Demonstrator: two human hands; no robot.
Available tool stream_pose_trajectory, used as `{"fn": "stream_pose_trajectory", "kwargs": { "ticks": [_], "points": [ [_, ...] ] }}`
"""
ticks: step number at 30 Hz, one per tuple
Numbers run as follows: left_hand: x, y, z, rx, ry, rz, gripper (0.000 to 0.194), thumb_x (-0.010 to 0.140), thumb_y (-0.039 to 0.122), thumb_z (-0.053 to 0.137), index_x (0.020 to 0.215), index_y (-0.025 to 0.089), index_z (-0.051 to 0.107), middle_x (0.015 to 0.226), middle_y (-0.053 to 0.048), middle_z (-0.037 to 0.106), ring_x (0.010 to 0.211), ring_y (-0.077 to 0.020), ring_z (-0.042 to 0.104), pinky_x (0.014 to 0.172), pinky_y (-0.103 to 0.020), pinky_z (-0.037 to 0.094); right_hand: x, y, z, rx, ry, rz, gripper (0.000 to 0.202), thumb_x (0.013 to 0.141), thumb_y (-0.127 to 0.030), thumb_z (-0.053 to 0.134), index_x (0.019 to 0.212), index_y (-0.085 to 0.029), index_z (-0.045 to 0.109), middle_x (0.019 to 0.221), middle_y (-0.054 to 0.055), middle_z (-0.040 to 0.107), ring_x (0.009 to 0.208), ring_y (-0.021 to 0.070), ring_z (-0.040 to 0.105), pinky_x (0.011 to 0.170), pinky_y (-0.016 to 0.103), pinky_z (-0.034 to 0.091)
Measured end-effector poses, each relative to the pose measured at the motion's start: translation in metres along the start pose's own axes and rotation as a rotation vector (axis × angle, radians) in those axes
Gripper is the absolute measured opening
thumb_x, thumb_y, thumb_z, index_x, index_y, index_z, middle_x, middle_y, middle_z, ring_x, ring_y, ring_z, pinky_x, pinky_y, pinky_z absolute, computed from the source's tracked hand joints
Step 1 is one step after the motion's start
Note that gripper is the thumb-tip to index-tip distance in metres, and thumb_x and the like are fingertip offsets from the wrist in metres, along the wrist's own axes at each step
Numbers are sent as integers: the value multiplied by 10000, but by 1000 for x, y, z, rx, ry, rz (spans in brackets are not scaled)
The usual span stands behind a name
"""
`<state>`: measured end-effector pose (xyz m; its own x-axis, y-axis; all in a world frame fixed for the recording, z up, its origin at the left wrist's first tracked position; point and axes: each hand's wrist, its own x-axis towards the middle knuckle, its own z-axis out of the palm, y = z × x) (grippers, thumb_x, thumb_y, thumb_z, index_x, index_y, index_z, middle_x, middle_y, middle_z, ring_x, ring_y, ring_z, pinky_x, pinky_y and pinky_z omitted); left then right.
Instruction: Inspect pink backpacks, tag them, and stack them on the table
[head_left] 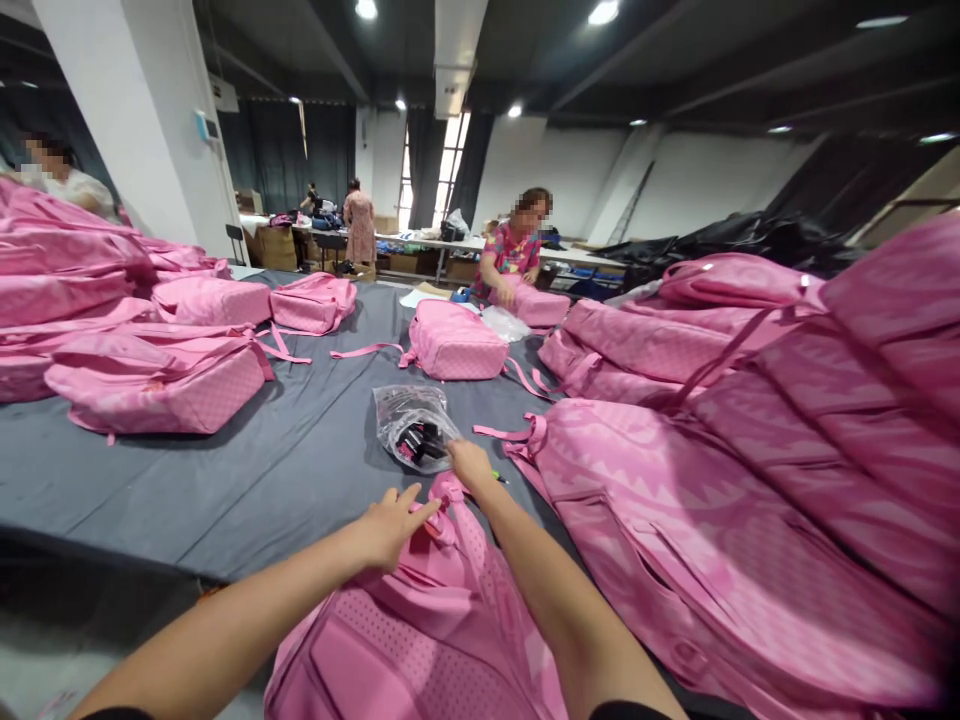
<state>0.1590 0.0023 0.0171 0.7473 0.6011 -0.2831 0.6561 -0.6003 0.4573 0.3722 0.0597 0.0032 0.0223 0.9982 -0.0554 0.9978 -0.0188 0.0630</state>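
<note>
While left hand [390, 525] pinches the backpack [420, 640] top loop, grip closed, right hand [471, 462], grip loose, touches the plastic bag [415, 428] beyond; next likely needs fetching its contents.

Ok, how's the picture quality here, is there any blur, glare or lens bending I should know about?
Head view: wide-angle bending, so the table edge curves and the pink backpacks at right look stretched and soft. Ceiling lights blow out white, and the window is overexposed. The left hand, right hand and plastic bag are evenly lit and sharp, with mild glare on the bag. Faces are pixelated.
</note>
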Motion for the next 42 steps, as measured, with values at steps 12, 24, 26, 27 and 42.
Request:
{"fn": "stream_pose_trajectory", "kwargs": {
  "ticks": [12, 24, 26, 27, 42],
  "points": [
    [-13, 5, -9, -812, 438, 165, 660, 875, 617, 530, 1238, 70, 594, 884, -119, 734, 709, -193, 692, 627, -284, 540, -138, -23, -20, 313, 690, -485, 349, 983, -150, 422, 1222, -193, 673, 1243, 125, 684, 1148, 192, 650, 943, 304, 540],
    [-45, 34, 2, -261, 667, 351, 191, 900, 175, 578, 991, 224, 739, 908, -46, 750, 884, -195, 675, 877, -347, 471, -184, -32, -53, 422, 471, -326, 191, 963, -250, 553, 1039, -212, 724, 927, 76, 737, 887, 182, 690, 772, 260, 526],
    [-47, 30, 7, -157, 699, 396, 195, 936, 219, 557, 1057, 218, 710, 994, -55, 749, 925, -199, 679, 871, -347, 489, -186, -32, -52, 402, 331, -266, 182, 953, -226, 556, 995, -220, 732, 881, 58, 740, 824, 165, 687, 721, 233, 494],
    [-50, 26, 10, -134, 721, 395, 226, 944, 260, 562, 1132, 212, 679, 1063, -69, 737, 980, -209, 672, 895, -358, 495, -187, -30, -50, 419, 293, -223, 179, 947, -220, 560, 982, -222, 735, 885, 55, 744, 818, 164, 687, 713, 231, 483],
    [-90, -40, 93, -357, 621, -64, 867, 819, 526, 707, 1514, 187, 315, 1507, -164, 455, 1390, -303, 455, 1152, -470, 394, -184, -58, -9, 412, -124, -205, 285, 977, -166, 467, 1072, -221, 730, 1005, 41, 764, 912, 157, 698, 798, 229, 485]
  ]
}}
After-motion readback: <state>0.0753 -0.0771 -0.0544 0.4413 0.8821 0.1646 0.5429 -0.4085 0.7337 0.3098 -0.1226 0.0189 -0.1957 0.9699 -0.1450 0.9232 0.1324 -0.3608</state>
